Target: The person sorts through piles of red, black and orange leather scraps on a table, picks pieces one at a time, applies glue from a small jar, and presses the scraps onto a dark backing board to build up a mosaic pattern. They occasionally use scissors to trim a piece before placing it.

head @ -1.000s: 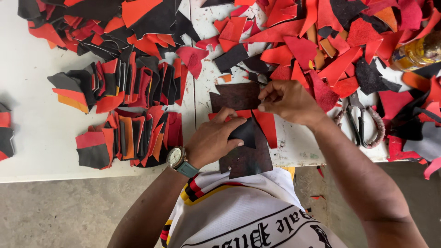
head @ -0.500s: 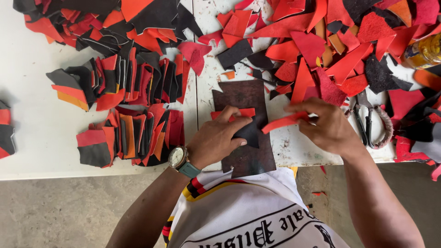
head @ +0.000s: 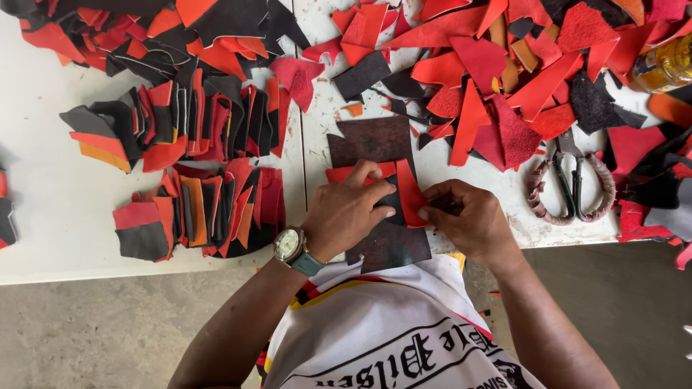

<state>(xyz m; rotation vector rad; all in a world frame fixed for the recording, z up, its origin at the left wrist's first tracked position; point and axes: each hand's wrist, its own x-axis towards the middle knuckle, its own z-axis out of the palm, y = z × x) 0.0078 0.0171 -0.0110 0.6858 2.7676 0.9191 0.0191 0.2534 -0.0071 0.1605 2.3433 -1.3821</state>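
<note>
Red leather strip [head: 409,193] pinched between left hand [head: 346,216] and right hand [head: 468,220], over dark board [head: 375,140].

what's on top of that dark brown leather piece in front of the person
Red strips and a small black piece lie on the dark brown leather piece, pressed by the left hand and right hand. Anything under the hands is hidden.

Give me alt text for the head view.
Left hand and right hand press a red strip onto a dark leather piece at the white table edge. Scissors lie right, amid red and black scraps.
</note>
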